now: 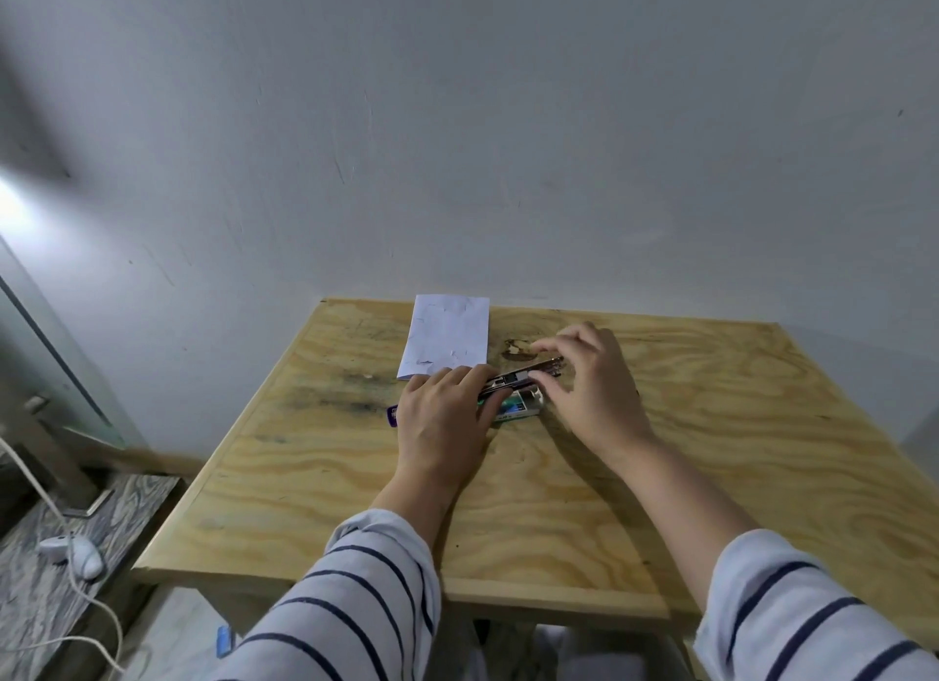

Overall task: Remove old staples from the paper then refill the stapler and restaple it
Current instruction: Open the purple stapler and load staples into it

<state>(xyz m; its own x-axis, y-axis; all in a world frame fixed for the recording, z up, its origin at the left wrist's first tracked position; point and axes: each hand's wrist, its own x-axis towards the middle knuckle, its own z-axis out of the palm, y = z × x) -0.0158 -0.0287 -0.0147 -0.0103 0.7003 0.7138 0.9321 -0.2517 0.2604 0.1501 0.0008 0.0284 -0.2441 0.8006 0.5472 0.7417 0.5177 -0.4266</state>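
Stapler (523, 375), its metal top swung open, sits between both hands on the wooden surface (559, 502), with a small staple box (521, 405) lying just beneath it. Left hand (442, 421) lies over the stapler's near end, fingers curled around it, while right hand (594, 380) pinches the far end of the raised metal part between thumb and fingertips. White paper (446, 336) lies flat just beyond the left hand, apart from both hands.
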